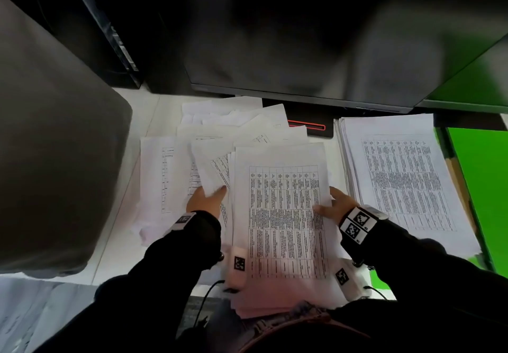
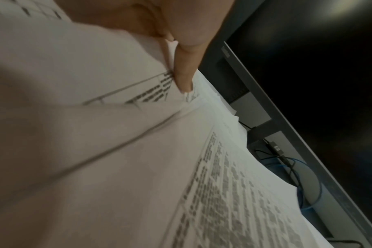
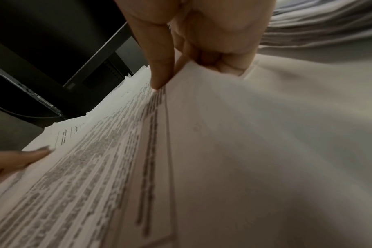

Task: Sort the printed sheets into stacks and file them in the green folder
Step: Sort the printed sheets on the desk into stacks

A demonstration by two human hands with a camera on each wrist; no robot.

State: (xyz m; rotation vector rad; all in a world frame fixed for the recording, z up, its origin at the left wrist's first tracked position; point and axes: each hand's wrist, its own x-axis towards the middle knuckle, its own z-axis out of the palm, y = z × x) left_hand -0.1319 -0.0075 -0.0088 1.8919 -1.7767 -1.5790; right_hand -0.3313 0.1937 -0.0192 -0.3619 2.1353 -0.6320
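A middle stack of printed sheets (image 1: 283, 215) with a dense table lies before me on the white desk (image 1: 143, 110). My right hand (image 1: 332, 204) pinches its right edge, thumb (image 3: 159, 70) on the print and the other fingers curled under the paper. My left hand (image 1: 206, 198) pinches the lower corner of a loose sheet (image 1: 211, 168) just left of that stack, with one finger (image 2: 184, 73) lying on it. A second stack (image 1: 398, 182) rests to the right on the open green folder (image 1: 478, 187).
Several loose sheets (image 1: 233, 121) are fanned out behind and left of the middle stack. A dark monitor (image 1: 302, 50) with its stand (image 1: 310, 127) closes off the back. A large dark grey object (image 1: 55, 146) fills the left side.
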